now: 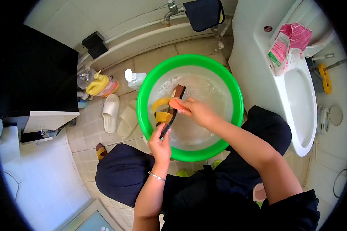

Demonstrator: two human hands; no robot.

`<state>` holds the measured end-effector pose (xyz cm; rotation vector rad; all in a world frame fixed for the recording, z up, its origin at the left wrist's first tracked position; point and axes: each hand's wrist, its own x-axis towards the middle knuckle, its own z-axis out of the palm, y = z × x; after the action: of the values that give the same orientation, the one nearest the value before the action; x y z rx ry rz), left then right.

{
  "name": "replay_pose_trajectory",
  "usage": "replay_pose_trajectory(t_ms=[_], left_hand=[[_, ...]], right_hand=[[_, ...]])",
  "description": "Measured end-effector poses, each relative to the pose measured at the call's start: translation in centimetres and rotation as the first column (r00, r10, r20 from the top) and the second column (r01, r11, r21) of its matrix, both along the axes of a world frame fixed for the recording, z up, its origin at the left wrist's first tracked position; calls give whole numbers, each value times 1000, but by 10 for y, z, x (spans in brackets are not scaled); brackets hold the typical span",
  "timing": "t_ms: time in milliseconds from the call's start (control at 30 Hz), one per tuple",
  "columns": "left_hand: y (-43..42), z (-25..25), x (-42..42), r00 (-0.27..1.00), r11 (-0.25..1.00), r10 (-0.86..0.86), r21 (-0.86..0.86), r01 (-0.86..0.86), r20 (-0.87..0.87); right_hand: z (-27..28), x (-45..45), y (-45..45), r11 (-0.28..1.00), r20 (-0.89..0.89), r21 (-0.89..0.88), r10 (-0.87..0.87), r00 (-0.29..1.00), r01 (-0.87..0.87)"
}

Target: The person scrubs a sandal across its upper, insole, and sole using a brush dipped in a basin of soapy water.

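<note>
A brown sandal with yellow straps point(164, 117) and a dark sole edge is held tilted over the green-rimmed basin point(237, 98). My left hand point(160, 145) is closed around its lower end, at the near-left side of the basin. My right hand point(198, 111) is closed on a small orange scrubber point(176, 104), pressed against the sandal near the straps. Whether the scrubber has bristles cannot be seen. Cloudy, sudsy water point(198, 131) fills the basin below both hands.
A white pump bottle point(135, 79), a yellow jug point(103, 85) and cream slippers point(111, 113) stand left of the basin. Another yellow-strapped sandal point(100, 151) lies by my left knee. A white washbasin point(300, 104) with a pink packet point(289, 44) is at right.
</note>
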<state>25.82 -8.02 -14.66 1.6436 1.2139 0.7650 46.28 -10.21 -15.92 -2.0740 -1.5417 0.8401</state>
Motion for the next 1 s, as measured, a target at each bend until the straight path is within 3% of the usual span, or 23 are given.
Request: replay_pose_trajectory(t_ms=[100,167,200,300,333,400,433,500,533,567,633,667,767,800,900,933,967,1000], left_hand=[[-1,0,-2,997,999,29,-48,-26,70],[0,4,-5,998,998,-48,36,50,-46],[3,6,-3,998,998,-43,46,45,-41],[2,7,-2,999,1000,-21,1,21,-42],[1,4,-2,1000,1000,-9,-8,9,-21],[0,2,-4,1000,1000,4,-14,-4,2],[0,3,-6,999,1000,-16,15,17,-30],[5,4,-3,998,998,-30,54,32,-54],[3,4,-5,998,999,-40,24,41,-51],[1,4,-5,998,999,-51,-6,51,-46],[0,1,-4,999,999,-34,-4,34,-30],[-1,0,-3,1000,1000,-14,-1,14,-14],[3,6,-4,993,998,-48,39,52,-106],[3,8,-3,994,998,-41,35,45,-99],[0,12,-2,995,997,-55,48,59,-86],[-1,10,-4,995,997,-57,50,61,-86],[0,6,-6,994,996,-54,62,60,-97],[2,5,-7,993,995,-49,81,58,-105]], right_hand=[[-16,23,12,992,-75,41,-119,990,122],[-23,37,23,972,12,25,-234,972,233],[-25,33,17,995,-7,96,-37,999,38],[-10,4,-3,985,-11,167,50,999,-48],[-9,13,2,985,-12,166,47,999,-44],[-8,38,21,981,-57,12,-192,980,193],[-10,32,15,982,-56,12,-189,980,190],[-15,13,0,992,-111,125,-5,994,19],[10,1,-10,997,-87,30,72,994,-70],[1,5,-9,997,-87,27,70,994,-68],[-8,22,4,982,-17,186,25,1000,-21],[-2,35,14,998,-117,-4,-68,991,69],[-22,22,3,999,-13,40,16,1000,-15],[-18,6,-11,983,-51,179,44,998,-34],[-18,18,1,977,-33,210,53,998,-45],[-29,25,9,964,-13,258,-57,998,58],[-38,32,7,963,-11,262,-59,998,60],[-45,43,4,962,87,219,-186,979,164]])
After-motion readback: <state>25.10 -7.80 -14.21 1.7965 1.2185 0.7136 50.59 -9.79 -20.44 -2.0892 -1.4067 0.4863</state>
